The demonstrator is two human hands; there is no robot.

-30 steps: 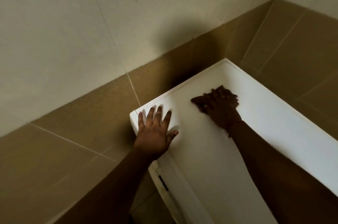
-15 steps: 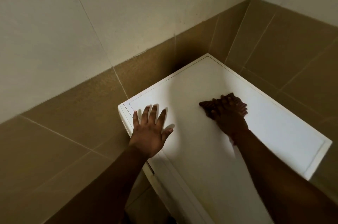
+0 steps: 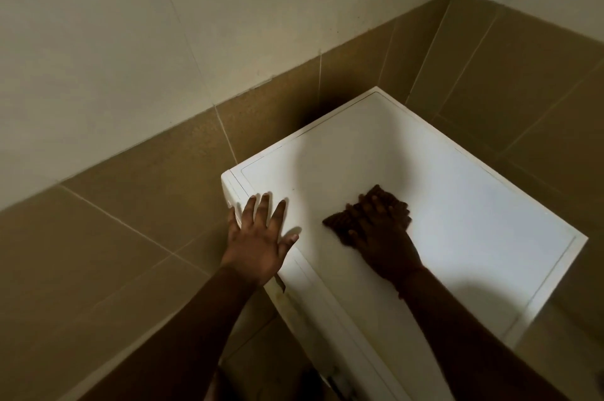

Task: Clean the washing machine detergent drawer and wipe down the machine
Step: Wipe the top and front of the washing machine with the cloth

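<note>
The white washing machine [image 3: 457, 198] stands in a tiled corner, and I look down on its flat top. My left hand [image 3: 258, 240] lies flat with fingers spread on the top's near left corner, holding nothing. My right hand [image 3: 382, 237] presses a dark brown cloth [image 3: 340, 220] onto the middle of the top; the cloth sticks out past my fingers to the left and far side. The detergent drawer is not in view; only a sliver of the front panel [image 3: 294, 305] shows below my left wrist.
Brown wall tiles [image 3: 137, 230] close in the machine on the left and at the back right, with pale wall [image 3: 163, 24] above. A narrow gap runs between the machine's left side and the wall. The top's far right corner [image 3: 578, 240] is in sight.
My right hand has drawn the cloth back from the far part of the top toward its middle and nearer me. The left hand stays at the corner. My view has pulled back.
</note>
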